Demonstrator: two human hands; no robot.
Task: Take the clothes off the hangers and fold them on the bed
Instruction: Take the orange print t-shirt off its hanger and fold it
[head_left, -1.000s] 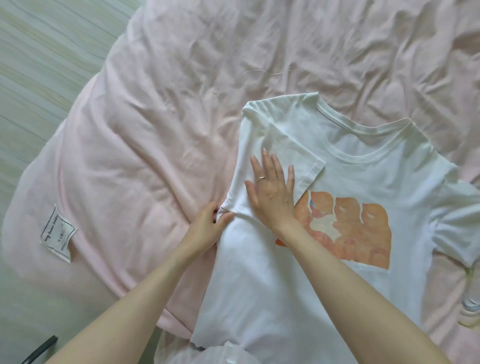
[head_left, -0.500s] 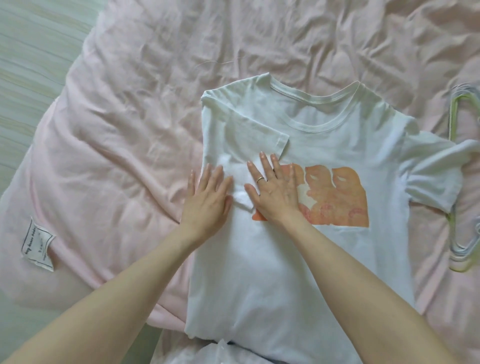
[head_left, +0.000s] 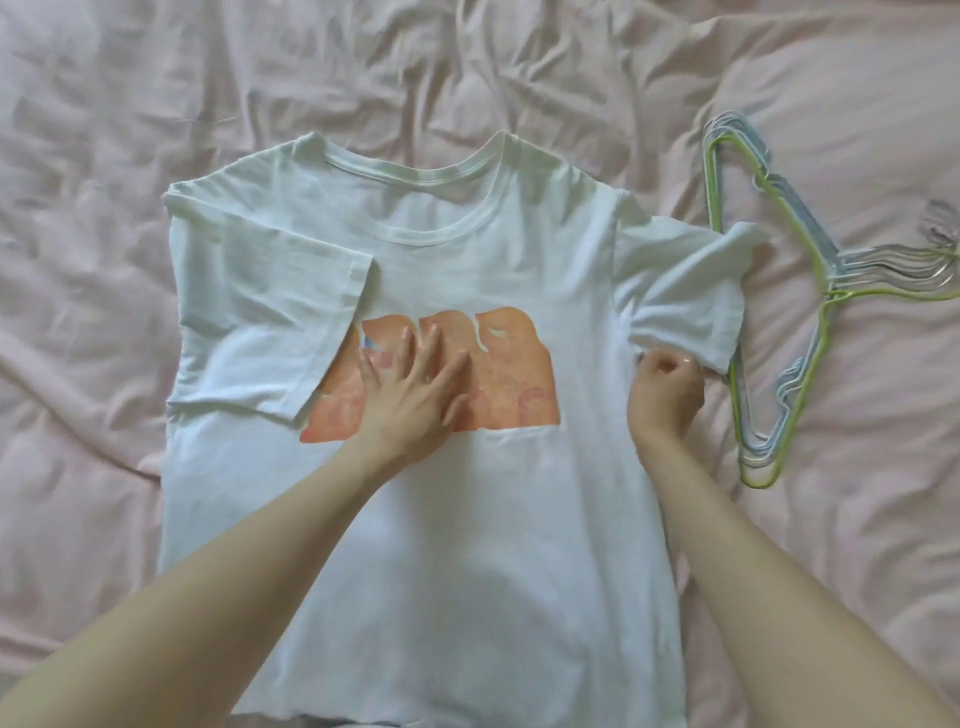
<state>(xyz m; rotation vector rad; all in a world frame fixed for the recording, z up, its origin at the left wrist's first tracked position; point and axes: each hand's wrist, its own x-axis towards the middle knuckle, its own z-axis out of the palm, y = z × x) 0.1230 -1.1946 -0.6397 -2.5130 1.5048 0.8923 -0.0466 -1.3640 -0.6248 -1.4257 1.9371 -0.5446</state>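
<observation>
Head view: two hands on a white T-shirt on the bed.

The left hand (head_left: 415, 395) lies flat with fingers spread, pressing on the orange print (head_left: 514, 374). The right hand (head_left: 667, 392) has curled fingers and pinches the shirt edge under the right sleeve (head_left: 685, 291). The T-shirt (head_left: 467, 545) lies face up on the pink bed cover (head_left: 130, 104), collar away from the person, long axis toward them; its left sleeve is folded inward. Hangers (head_left: 810, 332) lie just beside the right sleeve.

The shirt (head_left: 415, 545) was white with an orange print (head_left: 498, 364). The bed (head_left: 104, 364) was pale pink. The hangers (head_left: 795, 395) were green and light blue.
</observation>
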